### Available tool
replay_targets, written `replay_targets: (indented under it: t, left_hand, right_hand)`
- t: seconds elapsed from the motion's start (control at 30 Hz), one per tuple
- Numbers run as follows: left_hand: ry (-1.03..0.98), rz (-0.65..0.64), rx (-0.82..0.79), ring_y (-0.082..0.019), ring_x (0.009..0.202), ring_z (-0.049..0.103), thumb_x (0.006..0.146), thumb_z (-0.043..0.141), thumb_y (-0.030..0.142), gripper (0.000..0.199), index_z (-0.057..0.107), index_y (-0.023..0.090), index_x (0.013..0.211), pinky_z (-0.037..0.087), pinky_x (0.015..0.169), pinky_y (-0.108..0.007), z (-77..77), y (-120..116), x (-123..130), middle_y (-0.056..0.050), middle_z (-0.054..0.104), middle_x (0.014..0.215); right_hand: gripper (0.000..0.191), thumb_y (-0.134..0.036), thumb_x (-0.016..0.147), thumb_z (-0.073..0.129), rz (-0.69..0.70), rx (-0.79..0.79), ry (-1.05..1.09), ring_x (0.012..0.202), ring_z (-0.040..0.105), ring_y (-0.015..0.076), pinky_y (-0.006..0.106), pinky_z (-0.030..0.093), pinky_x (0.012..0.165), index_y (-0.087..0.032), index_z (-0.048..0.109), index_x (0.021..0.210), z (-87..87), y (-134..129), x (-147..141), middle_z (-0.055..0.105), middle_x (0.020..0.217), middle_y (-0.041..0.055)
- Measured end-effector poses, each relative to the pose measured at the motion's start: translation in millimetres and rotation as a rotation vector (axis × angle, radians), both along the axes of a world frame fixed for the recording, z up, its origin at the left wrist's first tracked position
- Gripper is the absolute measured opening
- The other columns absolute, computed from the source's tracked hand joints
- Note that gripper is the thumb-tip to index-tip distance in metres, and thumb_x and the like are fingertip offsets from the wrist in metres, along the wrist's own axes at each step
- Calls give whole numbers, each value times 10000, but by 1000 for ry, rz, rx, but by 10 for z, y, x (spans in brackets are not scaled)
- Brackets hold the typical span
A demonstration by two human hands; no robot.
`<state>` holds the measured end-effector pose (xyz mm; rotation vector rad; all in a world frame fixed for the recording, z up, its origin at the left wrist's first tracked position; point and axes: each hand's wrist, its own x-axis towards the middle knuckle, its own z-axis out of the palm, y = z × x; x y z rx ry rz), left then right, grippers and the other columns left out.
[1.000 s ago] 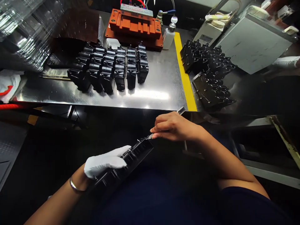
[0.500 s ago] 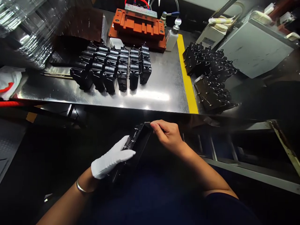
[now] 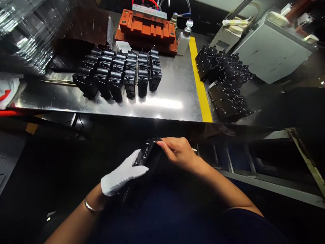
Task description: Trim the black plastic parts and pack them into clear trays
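The black part [image 3: 145, 156] has swung steeper — and the right hand [image 3: 178, 150] has rolled and shifted lower in view.

The held part [image 3: 153, 156] looks plastic, the glove [image 3: 119, 176] matt cloth, the bench [image 3: 179, 84] glossy metal.

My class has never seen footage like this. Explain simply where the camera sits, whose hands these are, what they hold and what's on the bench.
There is no robot here: a person works with their own hands. Every picture comes from one camera worn on that person's head, looking forward and down.

The gloved left hand grips a black piece. The bare right hand is at its upper end, apparently holding a slim tool, mostly hidden.

On the metal bench stand a row of black parts, an orange block and a white bottle. Beyond the yellow strip, on the right, are more black parts.
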<state>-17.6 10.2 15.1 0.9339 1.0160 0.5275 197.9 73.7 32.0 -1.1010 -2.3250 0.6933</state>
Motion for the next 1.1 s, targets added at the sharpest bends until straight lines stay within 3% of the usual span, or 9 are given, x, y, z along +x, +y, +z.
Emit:
replay_targets:
  t: [0.13, 0.23, 0.3, 0.43, 0.6, 0.87, 1.1]
  left_hand:
    - [20, 76, 63, -305, 1102, 545, 774, 624, 548, 573, 544, 186, 1211, 441, 959, -479, -50, 49, 44, -96, 617, 1151]
    - [264, 314, 214, -292, 1072, 591, 701, 721, 513, 625, 552, 182, 1203, 463, 954, -465, -119, 66, 86, -93, 644, 1134]
    - [423, 432, 407, -269, 1024, 622, 636, 791, 456, 665, 554, 195, 1200, 490, 925, -432, -171, 45, 99, -73, 657, 1100]
    - [480, 430, 730, -203, 864, 666, 659, 802, 354, 571, 571, 198, 1156, 547, 808, -345, -243, -31, 84, -45, 673, 1005]
    - [474, 407, 894, -193, 839, 675, 664, 804, 288, 580, 559, 198, 1181, 562, 773, -315, -261, -67, 73, -39, 679, 993]
    - [248, 296, 623, -229, 874, 690, 654, 803, 298, 614, 558, 177, 1204, 577, 777, -342, -257, -51, 40, -60, 699, 1013]
    - [259, 264, 440, -263, 925, 674, 593, 822, 310, 618, 576, 152, 1137, 561, 836, -409, -141, -4, 42, -82, 697, 1014]
  right_hand:
    - [389, -279, 988, 409, 41, 63, 99, 485, 441, 78, 219, 330, 495, -172, 526, 633, 61, 33, 53, 505, 547, -22]
    - [306, -308, 992, 409, 7, 171, 179, 608, 571, 106, 215, 415, 571, -147, 615, 834, 139, 61, 108, 638, 694, 34]
    - [345, -408, 968, 454, 12, 265, 118, 599, 567, 115, 225, 413, 568, -133, 623, 848, 180, 65, 133, 639, 683, 42]
    - [509, -574, 925, 432, 91, 361, -111, 534, 503, 115, 239, 330, 509, -139, 593, 716, 212, 50, 142, 578, 587, 26]
    - [537, -496, 955, 438, 225, 350, -68, 453, 369, 77, 248, 222, 473, -172, 438, 527, 224, 39, 134, 438, 482, -29]
    - [588, -541, 949, 399, 266, 419, -43, 458, 321, 81, 249, 203, 475, -172, 408, 493, 243, 33, 126, 373, 474, -37]
    - [612, -601, 908, 425, 252, 467, -70, 459, 301, 83, 258, 193, 475, -171, 405, 474, 225, 44, 144, 351, 473, -41]
